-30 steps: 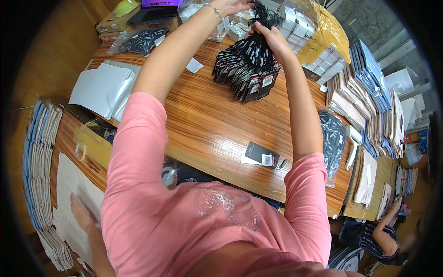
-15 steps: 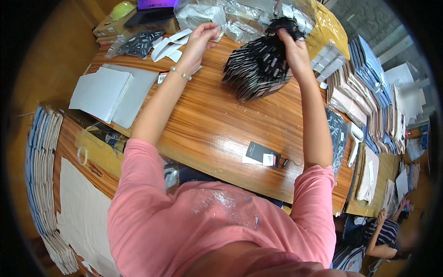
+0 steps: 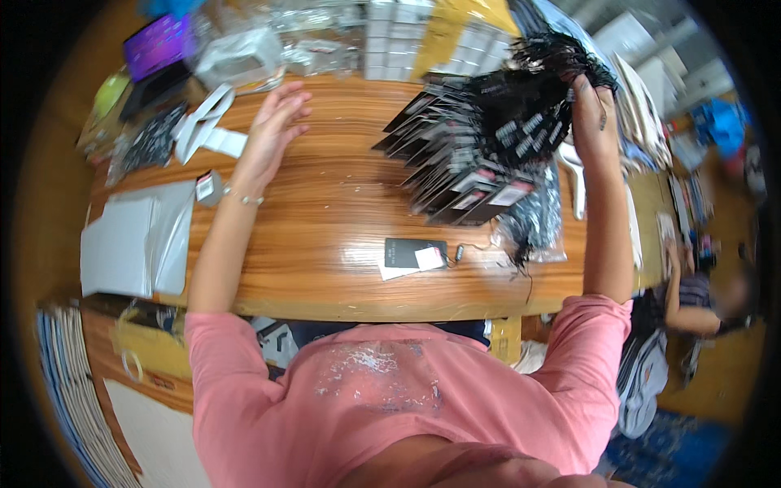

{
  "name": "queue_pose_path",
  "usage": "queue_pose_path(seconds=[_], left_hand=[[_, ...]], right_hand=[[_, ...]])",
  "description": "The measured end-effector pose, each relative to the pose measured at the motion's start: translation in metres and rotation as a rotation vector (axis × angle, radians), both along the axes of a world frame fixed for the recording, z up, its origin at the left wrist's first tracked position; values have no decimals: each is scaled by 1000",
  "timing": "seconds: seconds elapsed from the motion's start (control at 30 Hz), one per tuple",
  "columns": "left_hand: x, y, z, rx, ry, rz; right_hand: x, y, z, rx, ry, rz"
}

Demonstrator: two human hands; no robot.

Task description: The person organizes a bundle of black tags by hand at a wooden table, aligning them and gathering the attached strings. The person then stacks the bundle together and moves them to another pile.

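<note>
My right hand [image 3: 595, 122] grips a thick bunch of black hang tags [image 3: 480, 167] by their gathered strings, at the right of the table. The cards fan out to the left and hang down, some showing white and red stickers. My left hand [image 3: 277, 134] is raised over the left half of the table, fingers apart, holding nothing. Near the table's front edge lies a separate black hang tag [image 3: 404, 253] with a white sticker and a short cord. Under the bunch, a clear bag of dark tags or cords [image 3: 547, 215] is partly hidden.
White sheets [image 3: 122, 248] lie at the left, near a small grey tag roll or card [image 3: 209, 188] and white paper strips [image 3: 224, 141]. A laptop [image 3: 159, 53], plastic bags and stacked white boxes [image 3: 390, 41] line the back. Folded garments and a seated person [image 3: 691, 297] are at right.
The bunch of tags has moved right and nearer to me in my right hand. My left hand has come lower and farther left, its fingers spread. The view has turned.
</note>
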State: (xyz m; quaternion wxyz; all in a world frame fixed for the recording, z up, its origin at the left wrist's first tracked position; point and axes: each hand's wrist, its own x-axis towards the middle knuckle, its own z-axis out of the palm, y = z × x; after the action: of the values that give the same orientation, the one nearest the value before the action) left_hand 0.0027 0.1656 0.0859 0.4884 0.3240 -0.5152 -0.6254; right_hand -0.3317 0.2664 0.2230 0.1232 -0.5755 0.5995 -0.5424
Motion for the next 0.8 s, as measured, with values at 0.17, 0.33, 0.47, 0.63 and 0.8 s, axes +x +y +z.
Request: queue_pose_path(seconds=[0.17, 0.33, 0.47, 0.63, 0.8], left_hand=[[-7, 0, 8, -35, -40, -78], [-22, 4, 19, -51, -96, -214], [-24, 12, 26, -79, -168, -303], [-41, 14, 28, -117, -219, -382], [-41, 12, 19, -124, -183, -425]], right_hand=[[-99, 50, 27, -227, 455, -206], [-181, 111, 48, -112, 743, -575], [-203, 118, 60, -213, -64, -626], [-358, 178, 61, -10, 343, -962], [-322, 185, 72, 32, 605, -1053]])
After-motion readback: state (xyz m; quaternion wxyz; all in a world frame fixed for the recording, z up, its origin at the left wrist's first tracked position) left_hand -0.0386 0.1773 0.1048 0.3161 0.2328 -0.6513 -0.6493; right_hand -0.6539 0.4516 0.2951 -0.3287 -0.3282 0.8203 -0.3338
